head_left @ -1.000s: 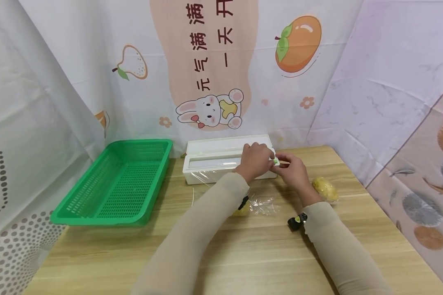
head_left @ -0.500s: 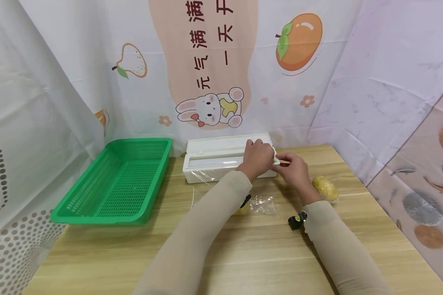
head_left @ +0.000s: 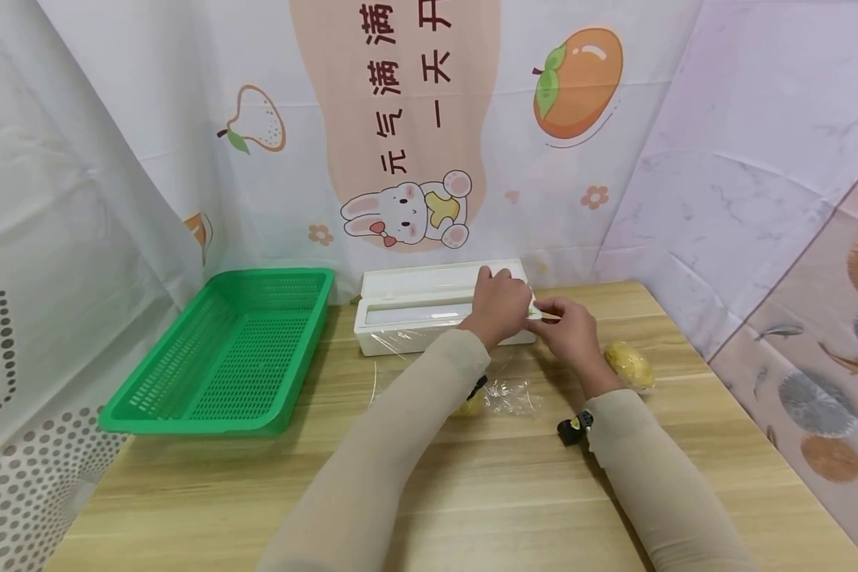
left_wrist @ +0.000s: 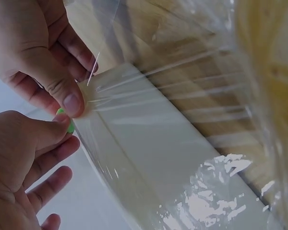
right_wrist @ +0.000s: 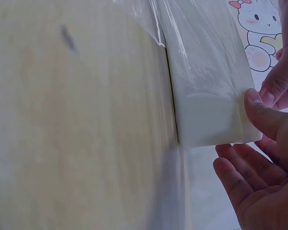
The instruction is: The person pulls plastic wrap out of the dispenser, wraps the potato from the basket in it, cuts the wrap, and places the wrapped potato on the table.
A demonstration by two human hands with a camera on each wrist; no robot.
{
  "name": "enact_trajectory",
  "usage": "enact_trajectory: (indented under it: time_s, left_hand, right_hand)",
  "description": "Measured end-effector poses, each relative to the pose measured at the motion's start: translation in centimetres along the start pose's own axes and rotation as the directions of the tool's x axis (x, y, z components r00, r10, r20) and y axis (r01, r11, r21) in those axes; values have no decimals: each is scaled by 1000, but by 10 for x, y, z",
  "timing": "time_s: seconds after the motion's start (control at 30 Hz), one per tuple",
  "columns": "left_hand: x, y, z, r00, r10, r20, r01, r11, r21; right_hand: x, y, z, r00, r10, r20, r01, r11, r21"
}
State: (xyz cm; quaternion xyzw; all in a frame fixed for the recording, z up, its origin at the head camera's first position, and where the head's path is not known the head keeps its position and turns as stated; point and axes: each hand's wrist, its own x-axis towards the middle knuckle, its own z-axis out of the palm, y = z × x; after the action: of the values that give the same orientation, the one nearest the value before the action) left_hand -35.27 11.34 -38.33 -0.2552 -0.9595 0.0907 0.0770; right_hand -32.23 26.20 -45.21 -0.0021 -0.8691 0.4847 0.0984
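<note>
A long white cling film dispenser (head_left: 393, 342) stands at the back of the table with its lid up and the film roll showing inside. Clear film (left_wrist: 182, 91) stretches from it over its front face. My left hand (head_left: 500, 308) is at the dispenser's right end, thumb and forefinger pinching a small green slide cutter (left_wrist: 70, 125). My right hand (head_left: 570, 327) grips that same end, thumb (right_wrist: 264, 112) on top and fingers below. A yellow rounded thing (head_left: 469, 407) lies under the film in front, mostly hidden by my left sleeve.
A green plastic basket (head_left: 286, 397) stands on the left. Another yellow rounded thing (head_left: 629, 365), wrapped in clear film, lies right of my right hand. Crumpled film (head_left: 511, 397) is on the wooden table (head_left: 486, 508). A printed curtain (head_left: 272, 206) hangs behind.
My left hand has shifted slightly to the right along the dispenser's edge, and its fingers now cover more of the green cutter. My right hand has stayed about where it was.
</note>
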Motion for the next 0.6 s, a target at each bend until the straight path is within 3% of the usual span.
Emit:
enact_trajectory:
  time_s: [0.6]
  left_hand:
    - [-9, -21, 2, 999, 37, 8, -37, 997, 69]
  right_hand:
    - [-2, -2, 3, 1000, -9, -29, 10, 1000, 23]
